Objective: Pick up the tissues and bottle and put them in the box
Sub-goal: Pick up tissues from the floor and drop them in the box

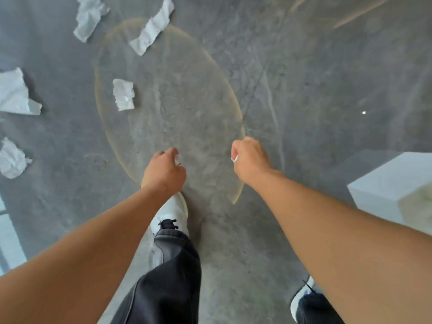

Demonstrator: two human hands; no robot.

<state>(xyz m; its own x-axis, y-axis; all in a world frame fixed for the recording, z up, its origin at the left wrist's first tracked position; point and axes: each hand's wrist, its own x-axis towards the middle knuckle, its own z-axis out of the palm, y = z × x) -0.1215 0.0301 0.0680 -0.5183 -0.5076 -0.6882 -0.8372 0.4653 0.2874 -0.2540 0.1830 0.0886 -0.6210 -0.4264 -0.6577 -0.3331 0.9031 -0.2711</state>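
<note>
Several crumpled white tissues lie on the grey floor: one at the top left (90, 17), a long strip (152, 28) beside it, a small one (124, 94) in the middle, and two at the left edge (16, 93) (11, 159). My left hand (164, 170) is closed with a bit of white tissue (178, 159) showing at its fingers. My right hand (251, 157) is closed too, a scrap of white (234, 158) peeking out. A white box (395, 183) stands at the right edge. No bottle is in view.
A faint yellowish ring (240, 127) marks the concrete floor under my hands. My white shoes (174, 213) and dark trousers (173, 272) are below the arms. A pale panel (8, 239) lies at the lower left edge.
</note>
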